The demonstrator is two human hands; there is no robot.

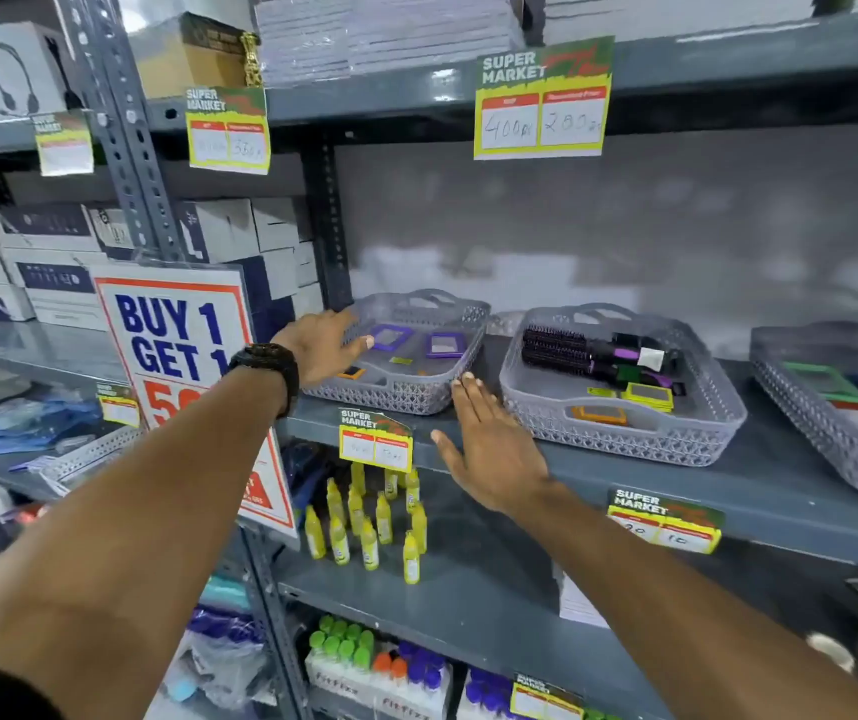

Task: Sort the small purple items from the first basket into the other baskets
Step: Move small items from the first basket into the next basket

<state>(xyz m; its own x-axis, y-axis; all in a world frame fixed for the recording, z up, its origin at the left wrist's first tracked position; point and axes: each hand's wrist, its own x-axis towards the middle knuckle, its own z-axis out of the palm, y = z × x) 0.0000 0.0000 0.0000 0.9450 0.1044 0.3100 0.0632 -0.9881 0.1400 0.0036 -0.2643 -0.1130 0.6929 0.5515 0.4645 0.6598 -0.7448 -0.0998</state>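
Note:
Three grey lattice baskets stand in a row on a grey shelf. The first basket (395, 394) on the left holds two small purple-framed mirrors, one (390, 337) by my fingertips and another (445, 345) to its right, plus a small orange one (350, 374). My left hand (320, 350) reaches into this basket with fingers apart, its fingertips touching the nearer purple mirror. My right hand (486, 449) hovers flat and empty in front of the shelf edge, between the first basket and the middle basket (619, 433).
The middle basket holds a black-and-purple round hairbrush (593, 356) and yellow (647, 394) and orange (598, 414) mirrors. A third basket (821, 402) at the right holds green, blue and red items. Price tags hang from shelf edges. Yellow bottles (369, 517) stand on the shelf below.

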